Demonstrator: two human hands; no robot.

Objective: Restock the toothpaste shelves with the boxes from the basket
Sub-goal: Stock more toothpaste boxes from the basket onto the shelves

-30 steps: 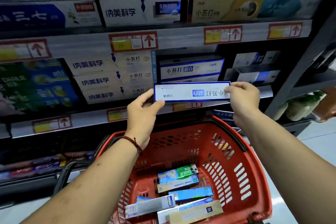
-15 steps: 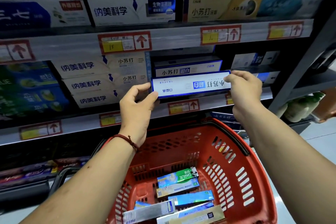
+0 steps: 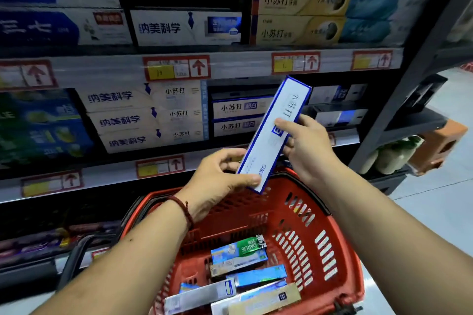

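Observation:
A white toothpaste box with a blue border (image 3: 275, 133) stands tilted almost upright in front of the middle shelf. My left hand (image 3: 217, 179) pinches its lower end, and my right hand (image 3: 305, 144) grips it around the middle. Behind it, two matching white-and-blue boxes (image 3: 239, 116) are stacked on the middle shelf (image 3: 343, 139). Below my hands stands the red basket (image 3: 330, 243), with several toothpaste boxes (image 3: 238, 254) lying in its bottom.
More toothpaste boxes fill the shelves: white ones (image 3: 138, 117) left of the stack, yellow ones (image 3: 297, 14) on the shelf above. Price tags (image 3: 176, 69) line the shelf edges. A dark upright post (image 3: 399, 110) and a lower rack stand at the right, pale floor beyond.
The box was held level at the shelf stack; now it has turned nearly upright, pulled back from the shelf. My left hand dropped to its lower end and my right hand slid to its middle.

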